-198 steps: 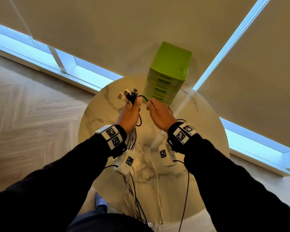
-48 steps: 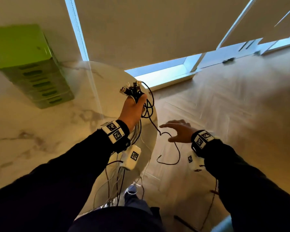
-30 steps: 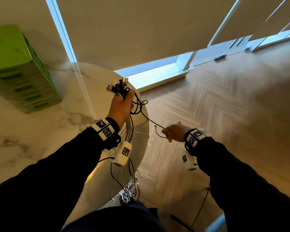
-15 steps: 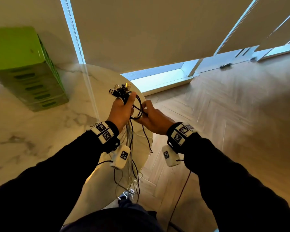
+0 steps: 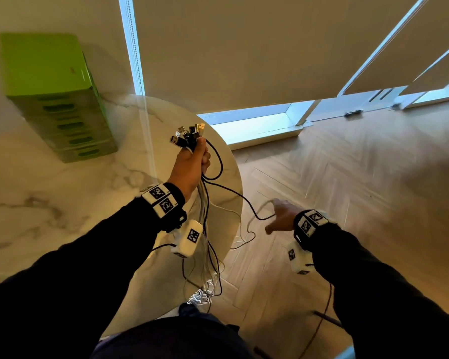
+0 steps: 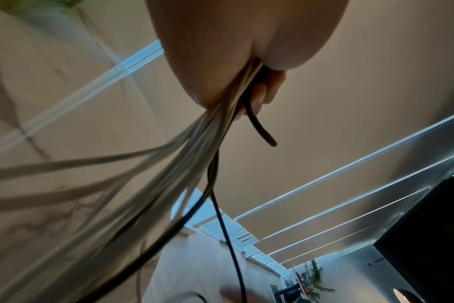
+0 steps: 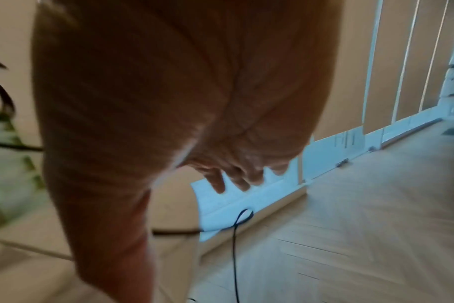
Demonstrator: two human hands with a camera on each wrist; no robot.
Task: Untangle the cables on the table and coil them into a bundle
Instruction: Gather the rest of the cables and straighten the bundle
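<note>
My left hand (image 5: 192,161) is raised over the round marble table's (image 5: 62,198) right edge and grips a bunch of black and white cables (image 5: 205,229). Their USB plugs (image 5: 188,134) stick up above the fist. The strands hang past the table edge towards the floor. In the left wrist view the fingers (image 6: 265,92) curl round the cables (image 6: 194,143). One black cable (image 5: 233,194) runs from the fist to my right hand (image 5: 280,216), out over the floor. Its fingers (image 7: 236,178) are straight and spread. The cable (image 7: 242,217) loops just below them, past the thumb.
A green drawer unit (image 5: 55,99) stands at the table's far left. White cable ends (image 5: 201,297) dangle in a heap near my knees. Herringbone wood floor (image 5: 347,164) lies to the right, with blinds and a window sill behind.
My right hand has left the bunch beside my left hand and swung out right and down, its fingers opening. The black cable now stretches between the hands. The left hand keeps its grip.
</note>
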